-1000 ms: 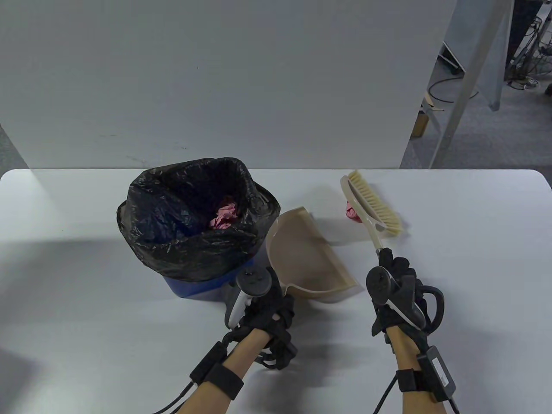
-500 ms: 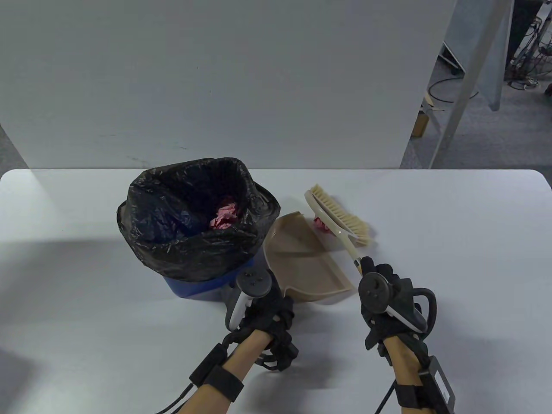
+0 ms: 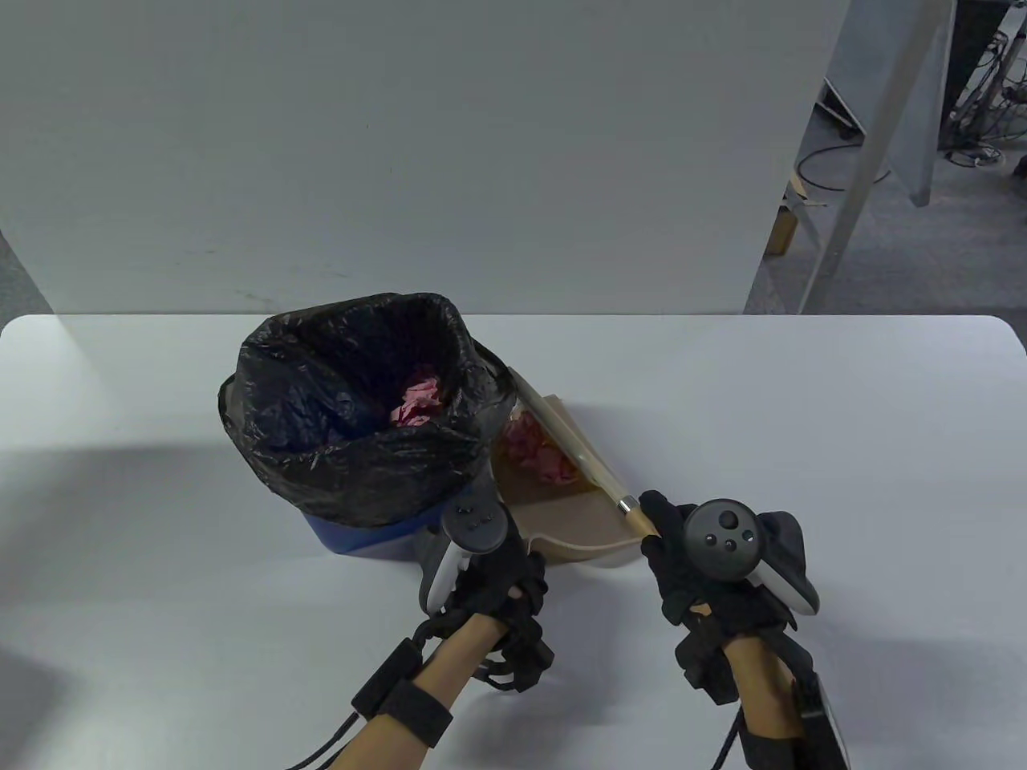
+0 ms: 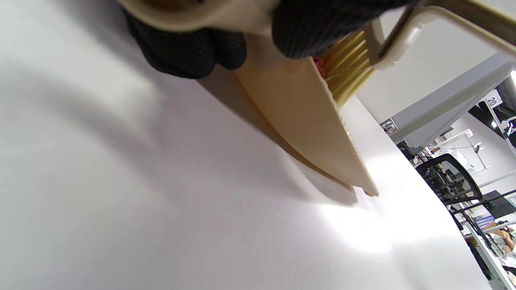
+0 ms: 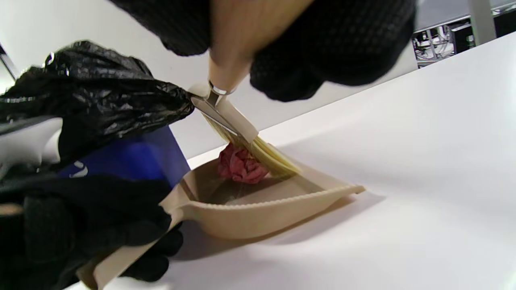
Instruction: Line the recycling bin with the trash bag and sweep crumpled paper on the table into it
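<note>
Bench (image 3: 842,449): wide bare surface to the right of the work; the far edge lies behind the bin. Left hand (image 3: 489,593) grip closed round the dustpan (image 3: 578,521) handle, pan lip resting on the bench. Right hand (image 3: 690,561) grip closed round the brush (image 3: 574,449) handle, bristles inside the pan against pink crumpled paper (image 3: 537,449). Blue recycling bin (image 3: 353,533), lined with the black trash bag (image 3: 321,433), stands just beside the pan and holds more pink paper (image 3: 417,401).

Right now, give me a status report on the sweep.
Left hand grips dustpan handle; right hand grips brush. Pink crumpled paper in the pan, bristles against it. Lined bin beside; nothing blocking.
</note>
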`<state>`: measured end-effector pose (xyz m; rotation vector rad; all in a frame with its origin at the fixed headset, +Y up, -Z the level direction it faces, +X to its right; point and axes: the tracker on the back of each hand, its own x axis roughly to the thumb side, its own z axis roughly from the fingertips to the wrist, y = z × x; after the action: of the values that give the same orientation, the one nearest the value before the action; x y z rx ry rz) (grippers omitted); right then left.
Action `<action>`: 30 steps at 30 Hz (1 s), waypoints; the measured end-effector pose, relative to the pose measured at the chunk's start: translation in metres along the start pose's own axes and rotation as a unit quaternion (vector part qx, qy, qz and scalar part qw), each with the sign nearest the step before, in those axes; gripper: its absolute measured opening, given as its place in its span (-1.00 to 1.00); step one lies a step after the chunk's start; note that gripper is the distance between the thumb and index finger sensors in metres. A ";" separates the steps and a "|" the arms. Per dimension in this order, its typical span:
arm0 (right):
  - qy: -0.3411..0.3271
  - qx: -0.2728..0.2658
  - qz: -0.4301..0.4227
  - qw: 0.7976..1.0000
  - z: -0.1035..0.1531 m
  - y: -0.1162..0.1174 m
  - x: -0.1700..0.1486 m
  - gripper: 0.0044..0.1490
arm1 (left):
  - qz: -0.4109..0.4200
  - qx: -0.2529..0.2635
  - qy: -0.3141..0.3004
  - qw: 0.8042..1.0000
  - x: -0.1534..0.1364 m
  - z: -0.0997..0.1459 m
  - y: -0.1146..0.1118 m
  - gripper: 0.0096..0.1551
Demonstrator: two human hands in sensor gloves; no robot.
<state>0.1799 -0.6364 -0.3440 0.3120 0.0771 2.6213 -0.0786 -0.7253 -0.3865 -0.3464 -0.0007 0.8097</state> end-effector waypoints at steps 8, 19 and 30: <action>0.056 -0.082 -0.105 0.990 0.008 -0.015 -0.028 -0.29 | 0.000 -0.005 -0.007 1.000 -0.001 0.000 0.000 -0.02; 0.135 -0.161 -0.141 0.968 0.011 -0.016 -0.060 -0.29 | -0.018 0.000 -0.054 0.998 0.011 0.010 -0.001 -0.03; 0.198 -0.253 -0.296 0.900 0.022 -0.014 -0.092 -0.29 | 0.042 0.002 -0.105 0.994 0.029 0.037 0.016 -0.03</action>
<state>0.2697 -0.6682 -0.3436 -0.3781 -0.3207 1.9600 -0.0746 -0.6835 -0.3603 -0.2577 -0.1827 0.9267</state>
